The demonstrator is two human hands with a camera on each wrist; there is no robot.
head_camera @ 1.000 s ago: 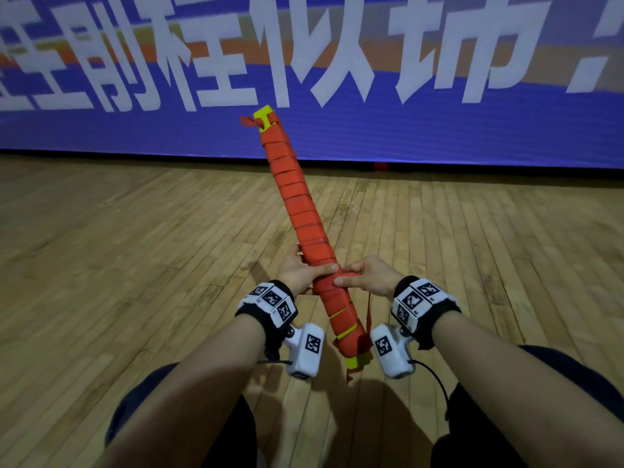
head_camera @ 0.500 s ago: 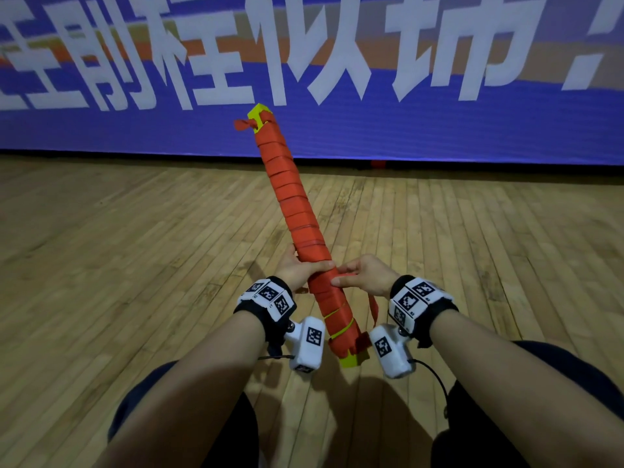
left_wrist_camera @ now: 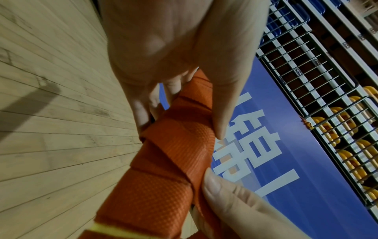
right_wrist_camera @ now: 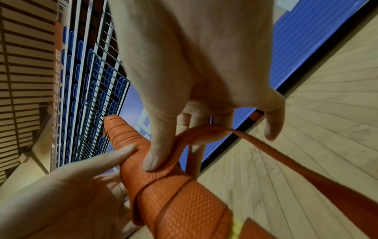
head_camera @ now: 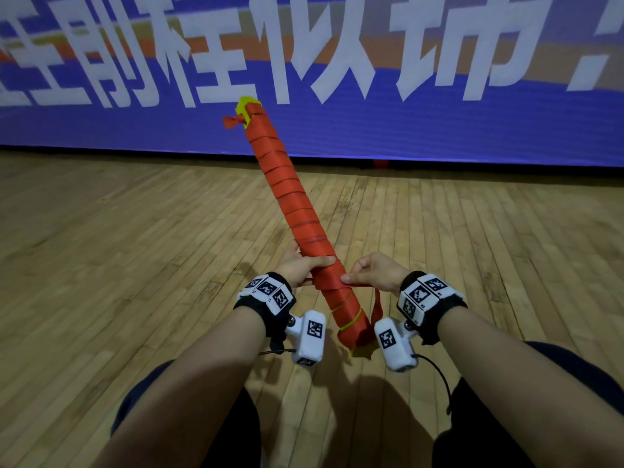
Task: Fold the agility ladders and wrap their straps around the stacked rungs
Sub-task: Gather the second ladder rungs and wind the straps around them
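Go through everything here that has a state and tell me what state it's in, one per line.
Ladder bundle: rungs stacked, spiral-wrapped, held tilted above the floor.
Strap: tail still loose, unwrapped end hanging.
Left hand: grips the bundle.
Right hand: pinches the strap against the bundle.

Floor: pale wooden planks (head_camera: pixel 135 265).
Wall: blue banner (head_camera: pixel 439 130), large white characters.
Above: railing (left_wrist_camera: pixel 306 72), seats.

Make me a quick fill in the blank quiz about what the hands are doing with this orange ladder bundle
1. The left hand grips the wrapped bundle from the ____ side.
2. The right hand pinches the loose strap, which is ____ in colour.
3. The rung ends poking out of the bundle's far tip are ____.
4. Below the bundle lies a ____ floor.

Missing words: left; orange; yellow; wooden
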